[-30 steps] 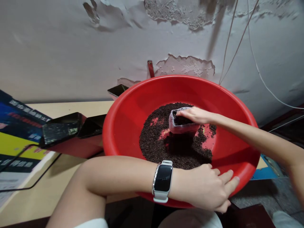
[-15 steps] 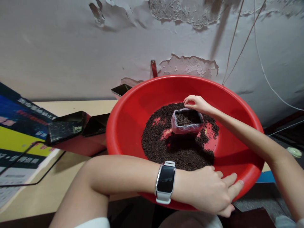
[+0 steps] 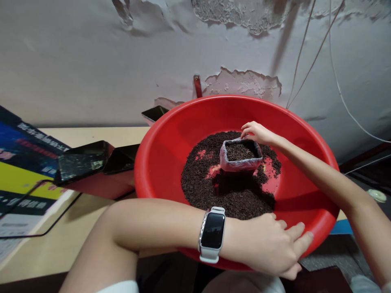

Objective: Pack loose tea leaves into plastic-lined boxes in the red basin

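Two hands are in view, yes? What is the nearest one doing?
Yes. The left hand (image 3: 271,244) lies across the near rim of the red basin (image 3: 152,138), fingers spread and loose, pressed flat on the plastic rather than curled round it. Its underside is hidden, so I cannot tell whether the thumb hooks beneath. A white watch (image 3: 212,234) with a dark screen sits on that wrist.
And below the arm?
Cut off by the bottom edge: only a strip of pale cloth and something dark, too little to name.
What is inside the basin?
Dark granules (image 3: 232,199) heaped in the middle, with red patches of bare floor showing through. What they are I cannot make out. A small clear tub (image 3: 240,164) stands upright among them, partly filled with the same stuff.
The other hand?
The right hand (image 3: 256,132) reaches in from the right and pinches the tub's far rim between its fingertips. Its elbow runs out of the picture.
Beside the basin?
Black trays (image 3: 82,162) on the pale table (image 3: 39,252) to the left, touching a printed box (image 3: 18,162) that the edge crops; its lettering is blurred.
Farthest back?
A peeling wall (image 3: 91,61), and thin cables (image 3: 336,81) hanging at the right.
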Motion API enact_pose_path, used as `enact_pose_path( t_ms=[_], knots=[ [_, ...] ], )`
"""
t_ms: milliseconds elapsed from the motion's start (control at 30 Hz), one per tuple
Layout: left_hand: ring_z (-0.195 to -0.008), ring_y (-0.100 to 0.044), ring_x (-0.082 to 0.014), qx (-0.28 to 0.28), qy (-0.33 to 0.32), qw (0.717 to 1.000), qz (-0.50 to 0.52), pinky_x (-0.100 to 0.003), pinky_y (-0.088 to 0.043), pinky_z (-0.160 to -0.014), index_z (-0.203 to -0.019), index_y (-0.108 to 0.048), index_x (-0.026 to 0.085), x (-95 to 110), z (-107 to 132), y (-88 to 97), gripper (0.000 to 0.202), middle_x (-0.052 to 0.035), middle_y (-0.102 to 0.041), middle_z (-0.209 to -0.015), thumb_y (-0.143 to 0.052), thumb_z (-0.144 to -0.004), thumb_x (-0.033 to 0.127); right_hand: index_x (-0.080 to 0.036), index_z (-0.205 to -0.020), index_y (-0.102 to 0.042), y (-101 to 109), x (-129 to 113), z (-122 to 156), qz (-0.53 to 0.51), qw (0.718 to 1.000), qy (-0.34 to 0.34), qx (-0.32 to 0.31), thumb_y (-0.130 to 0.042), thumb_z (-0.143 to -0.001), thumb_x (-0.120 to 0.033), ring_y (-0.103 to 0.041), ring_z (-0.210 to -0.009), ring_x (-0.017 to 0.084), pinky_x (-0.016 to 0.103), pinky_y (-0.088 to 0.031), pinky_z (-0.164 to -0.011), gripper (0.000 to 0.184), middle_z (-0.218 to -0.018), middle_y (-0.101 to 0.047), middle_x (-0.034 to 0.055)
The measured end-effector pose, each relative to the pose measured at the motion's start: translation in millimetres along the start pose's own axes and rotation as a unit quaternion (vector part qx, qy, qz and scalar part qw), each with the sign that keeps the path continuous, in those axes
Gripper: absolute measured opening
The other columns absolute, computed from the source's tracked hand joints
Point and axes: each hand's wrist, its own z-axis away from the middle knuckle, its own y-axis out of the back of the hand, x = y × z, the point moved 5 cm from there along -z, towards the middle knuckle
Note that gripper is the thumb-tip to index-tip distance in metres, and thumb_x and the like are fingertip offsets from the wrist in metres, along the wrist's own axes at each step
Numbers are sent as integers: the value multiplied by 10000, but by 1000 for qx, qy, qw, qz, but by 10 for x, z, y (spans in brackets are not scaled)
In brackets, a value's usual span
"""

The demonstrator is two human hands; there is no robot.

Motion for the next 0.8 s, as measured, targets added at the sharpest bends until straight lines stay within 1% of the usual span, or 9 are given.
enact_pose_path(
  t_ms=[133, 233, 367, 433, 500, 567, 633, 733, 800],
  knots=[
    [-729, -678, -203, -2, 4, 1000, 8, -331, -520, -593, -1317, -456, 24, -2, -2, 11, 510, -205, -625, -1211, -379, -956, 377, -194, -920, -760, -35, 46, -12, 14, 1000, -6, -10, -594, -853, -168, -535, -1151, 261, 388, -420, -983, 180, -1214, -622, 100],
    [-735, -681, -205, -5, 6, 1000, 12, -332, -525, -601, -1312, -465, 27, -3, -8, 17, 505, -208, -623, -1213, -381, -958, 377, -191, -949, -746, -91, 60, -22, 23, 999, -17, -30, -531, -878, -167, -516, -1170, 274, 401, -426, -963, 228, -1233, -612, 109],
    [-724, -678, -205, -7, 0, 1000, 20, -343, -530, -588, -1316, -464, 16, -6, -19, 33, 505, -207, -614, -1233, -385, -953, 358, -159, -925, -707, -102, 35, 0, 45, 997, -31, -62, -464, -867, -118, -552, -1058, 251, 379, -445, -898, 254, -1080, -649, 122],
    [-719, -676, -205, -11, -3, 1000, 20, -348, -533, -588, -1315, -469, 16, -12, -23, 44, 506, -206, -611, -1246, -384, -952, 358, -144, -904, -683, -26, 20, 39, 55, 996, -43, -56, -510, -838, -134, -564, -992, 245, 368, -448, -869, 185, -1008, -654, 122],
    [-724, -676, -205, -19, -3, 1000, 15, -347, -533, -595, -1323, -466, 19, -20, -22, 49, 521, -202, -605, -1264, -386, -951, 376, -143, -896, -666, 117, 3, 97, 49, 997, -54, -23, -576, -798, -154, -573, -956, 237, 354, -445, -856, 133, -982, -657, 113],
    [-747, -680, -207, -23, -4, 1000, 9, -340, -532, -609, -1337, -456, 22, -23, -16, 54, 540, -198, -599, -1281, -390, -949, 391, -151, -874, -667, 284, -24, 165, 19, 998, -61, 15, -619, -767, -160, -591, -921, 218, 333, -439, -848, 118, -961, -670, 92],
    [-770, -684, -208, -24, -3, 1000, 6, -333, -530, -628, -1340, -455, 26, -20, -8, 59, 544, -193, -593, -1296, -386, -948, 396, -163, -843, -682, 412, -70, 225, -33, 998, -56, 27, -631, -766, -179, -614, -883, 196, 306, -437, -832, 94, -933, -690, 64],
    [-805, -688, -211, -33, -2, 999, 7, -325, -528, -663, -1339, -463, 36, -18, -4, 42, 548, -189, -604, -1284, -404, -942, 409, -178, -807, -709, 501, -142, 267, -93, 994, -43, 27, -603, -805, -232, -633, -836, 172, 277, -436, -793, 119, -886, -712, 33],
    [-834, -688, -222, -36, -8, 999, 7, -325, -527, -685, -1327, -479, 55, -46, -18, 32, 576, -188, -632, -1238, -441, -927, 468, -178, -798, -710, 500, -157, 263, -100, 993, -44, 35, -614, -787, -212, -631, -795, 158, 260, -433, -752, 102, -839, -708, 21]
  ],
)
